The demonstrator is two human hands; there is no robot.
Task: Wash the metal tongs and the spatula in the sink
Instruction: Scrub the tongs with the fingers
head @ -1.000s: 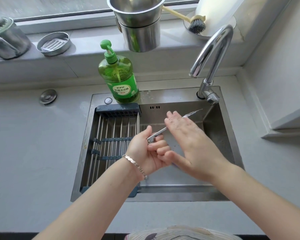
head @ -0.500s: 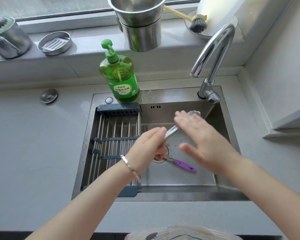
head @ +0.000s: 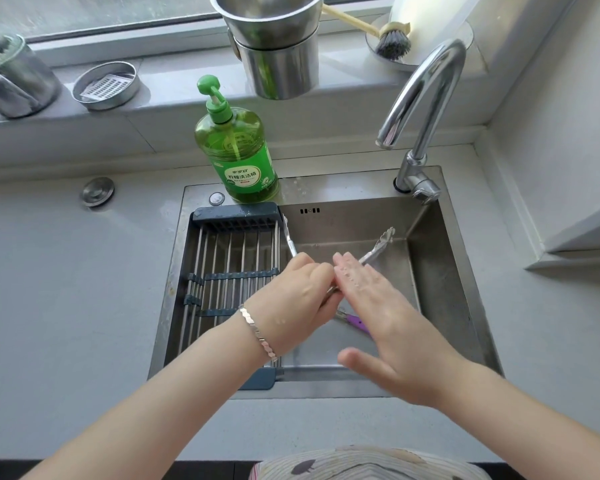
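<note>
1. A roll-up drying rack (head: pixel 229 271) lies across the left part of the steel sink (head: pixel 437 271). A green dish soap bottle (head: pixel 238 150) stands on the sink's back rim just behind it.
2. The left hand (head: pixel 291 299) is over the middle of the basin, with its fingers curled round the hinge end of the metal tongs (head: pixel 377 246). A bracelet (head: pixel 257 332) sits on that wrist.
3. The tongs spread in a V out of this grip. One arm points up-left beside the rack's edge and the other up-right toward the basin's back corner.
4. The spatula (head: pixel 357 322) lies on the sink floor below both hands. Only part of its purple handle shows between them.
5. The right hand (head: pixel 388 317) is flat, with straight fingers and the thumb apart. Its wet fingertips (head: pixel 347 268) are laid over the tongs' right arm, touching the left hand.
6. The faucet (head: pixel 426 109) arches over the back right corner.
</note>
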